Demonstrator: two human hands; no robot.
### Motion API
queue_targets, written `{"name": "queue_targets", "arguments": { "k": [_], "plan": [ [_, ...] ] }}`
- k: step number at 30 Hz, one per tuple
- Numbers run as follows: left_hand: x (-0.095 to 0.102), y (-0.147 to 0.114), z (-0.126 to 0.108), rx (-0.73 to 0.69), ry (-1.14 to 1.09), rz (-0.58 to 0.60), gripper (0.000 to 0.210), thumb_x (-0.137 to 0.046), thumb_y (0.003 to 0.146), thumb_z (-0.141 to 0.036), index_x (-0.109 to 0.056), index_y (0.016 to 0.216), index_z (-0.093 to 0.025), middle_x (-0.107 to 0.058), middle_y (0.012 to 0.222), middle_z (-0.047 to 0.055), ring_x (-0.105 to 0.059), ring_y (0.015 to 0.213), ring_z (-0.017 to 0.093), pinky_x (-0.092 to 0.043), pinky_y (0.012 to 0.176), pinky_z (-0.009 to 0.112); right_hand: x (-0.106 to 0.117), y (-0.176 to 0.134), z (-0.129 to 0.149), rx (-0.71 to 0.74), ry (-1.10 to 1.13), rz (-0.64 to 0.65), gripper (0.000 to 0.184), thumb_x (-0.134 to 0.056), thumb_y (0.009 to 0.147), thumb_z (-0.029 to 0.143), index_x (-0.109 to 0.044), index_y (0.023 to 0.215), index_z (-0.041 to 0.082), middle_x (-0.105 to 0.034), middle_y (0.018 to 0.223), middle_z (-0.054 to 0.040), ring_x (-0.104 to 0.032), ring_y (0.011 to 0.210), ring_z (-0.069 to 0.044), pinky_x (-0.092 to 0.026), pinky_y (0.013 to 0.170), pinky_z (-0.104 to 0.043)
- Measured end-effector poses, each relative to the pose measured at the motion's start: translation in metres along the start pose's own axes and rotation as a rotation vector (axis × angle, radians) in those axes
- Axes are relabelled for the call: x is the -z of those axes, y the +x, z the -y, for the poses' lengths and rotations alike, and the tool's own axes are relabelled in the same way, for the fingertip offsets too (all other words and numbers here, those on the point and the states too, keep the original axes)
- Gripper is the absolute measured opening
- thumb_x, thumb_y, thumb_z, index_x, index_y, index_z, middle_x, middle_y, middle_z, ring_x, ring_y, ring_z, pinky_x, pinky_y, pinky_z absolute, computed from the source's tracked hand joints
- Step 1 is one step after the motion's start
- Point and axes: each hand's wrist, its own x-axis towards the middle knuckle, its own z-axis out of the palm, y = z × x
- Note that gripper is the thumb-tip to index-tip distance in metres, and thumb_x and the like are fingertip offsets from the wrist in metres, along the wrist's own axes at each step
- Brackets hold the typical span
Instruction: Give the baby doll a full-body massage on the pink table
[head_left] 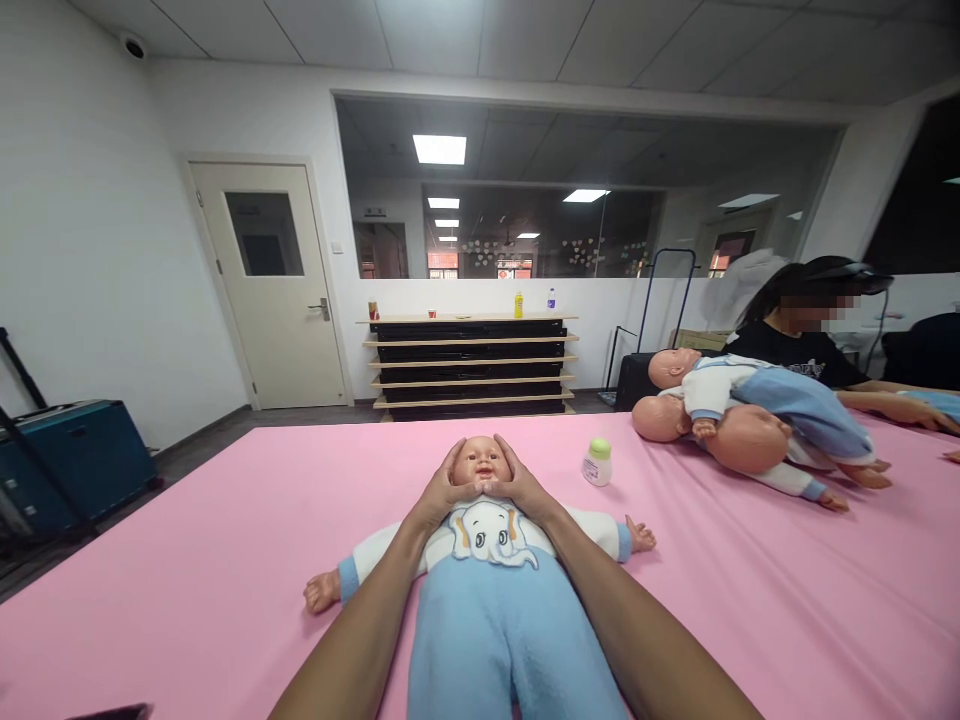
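A baby doll (502, 610) in a white top with an elephant face and light blue trousers lies on its back, its arms spread wide. Both of my hands cup its head (481, 460). My left hand (441, 492) lies along the left cheek as I see it, and my right hand (525, 488) along the other. The thumbs almost meet under the mouth, and the fingers curve up beside the face; part of the fingers is hidden behind the head. Right of the doll stands a small white bottle (598, 466) with a green cap.
The pink cloth (247, 540) covers the table. More dolls (750, 420) lie piled at the right, where a person (795, 330) with a headset sits. Part of a dark object (112, 712) shows at the lower left edge. Behind are a low shelf (472, 350) and a door (270, 300).
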Motion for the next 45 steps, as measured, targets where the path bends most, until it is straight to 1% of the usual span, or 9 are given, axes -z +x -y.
{"name": "queue_targets", "arguments": {
  "k": [5,11,14,19,23,29,32,38,45],
  "plan": [
    [0.0052,0.0005,0.0007,0.022,-0.043,0.022,0.105,-0.085,0.058,-0.017,-0.034,0.148,-0.027,-0.045,0.146,0.012,-0.051,0.127,0.034,-0.043,0.106,0.044,0.0016,0.0011,0.0009,-0.044,0.082,0.053,0.111,-0.085,0.058,0.018,-0.025,0.15,0.032,-0.038,0.151,-0.0095,-0.051,0.128,-0.029,-0.04,0.108,-0.046],
    [0.0098,0.0016,0.0041,0.085,-0.171,0.057,0.096,-0.075,0.068,-0.02,-0.027,0.151,-0.027,-0.056,0.137,0.014,-0.059,0.117,0.033,-0.049,0.098,0.044,0.0035,0.002,0.0013,-0.082,0.264,0.101,0.105,-0.078,0.062,0.016,-0.023,0.151,0.031,-0.046,0.146,-0.009,-0.053,0.126,-0.027,-0.04,0.108,-0.045],
    [0.0092,0.0031,0.007,0.036,-0.098,0.046,0.094,-0.076,0.07,-0.022,-0.028,0.151,-0.027,-0.054,0.139,0.012,-0.057,0.121,0.033,-0.048,0.1,0.044,0.0026,0.0019,-0.0002,-0.072,0.21,0.078,0.106,-0.079,0.063,0.019,-0.022,0.151,0.03,-0.048,0.144,-0.0093,-0.054,0.126,-0.028,-0.04,0.108,-0.046],
    [0.0066,0.002,0.0074,-0.025,0.071,-0.013,0.101,-0.084,0.062,-0.02,-0.033,0.148,-0.027,-0.045,0.147,0.012,-0.051,0.127,0.033,-0.046,0.103,0.042,0.0007,0.0001,0.0006,0.008,-0.018,0.013,0.111,-0.087,0.055,0.021,-0.029,0.149,0.03,-0.042,0.149,-0.0071,-0.047,0.131,-0.028,-0.038,0.11,-0.044],
    [0.0049,-0.0017,0.0031,0.0,0.026,0.007,0.098,-0.082,0.065,-0.018,-0.032,0.149,-0.029,-0.042,0.149,0.012,-0.055,0.123,0.03,-0.047,0.101,0.04,0.0016,0.0002,0.0025,-0.04,0.092,0.059,0.111,-0.086,0.058,0.018,-0.026,0.15,0.031,-0.044,0.147,-0.0078,-0.05,0.128,-0.028,-0.039,0.109,-0.045],
    [0.0039,-0.0034,-0.0016,0.077,-0.146,0.021,0.096,-0.075,0.069,-0.019,-0.026,0.152,-0.027,-0.049,0.143,0.015,-0.061,0.115,0.03,-0.052,0.093,0.038,0.0063,0.0059,0.0007,-0.089,0.343,0.114,0.101,-0.079,0.064,0.017,-0.028,0.15,0.026,-0.051,0.141,-0.0101,-0.055,0.124,-0.026,-0.039,0.109,-0.045],
    [0.0038,-0.002,0.0008,0.051,-0.09,0.021,0.096,-0.076,0.07,-0.02,-0.026,0.152,-0.026,-0.048,0.144,0.015,-0.059,0.118,0.031,-0.051,0.095,0.038,0.0056,0.0067,0.0005,-0.08,0.302,0.088,0.099,-0.08,0.065,0.022,-0.029,0.149,0.025,-0.051,0.141,-0.0102,-0.055,0.124,-0.026,-0.039,0.109,-0.045],
    [0.0045,0.0002,0.0069,-0.048,0.088,-0.008,0.102,-0.084,0.063,-0.02,-0.031,0.149,-0.028,-0.045,0.147,0.011,-0.053,0.126,0.031,-0.048,0.101,0.039,-0.0018,0.0027,0.0042,-0.009,0.007,0.006,0.111,-0.088,0.053,0.022,-0.032,0.148,0.028,-0.046,0.145,-0.0077,-0.051,0.128,-0.029,-0.04,0.109,-0.044],
    [0.0097,0.0009,0.003,0.07,-0.137,0.036,0.098,-0.077,0.068,-0.016,-0.027,0.151,-0.028,-0.052,0.14,0.014,-0.061,0.115,0.029,-0.05,0.097,0.039,0.001,-0.0005,0.0069,-0.055,0.212,0.07,0.103,-0.085,0.058,0.017,-0.034,0.147,0.029,-0.046,0.145,-0.0086,-0.052,0.127,-0.027,-0.043,0.106,-0.044]
  ]
}}
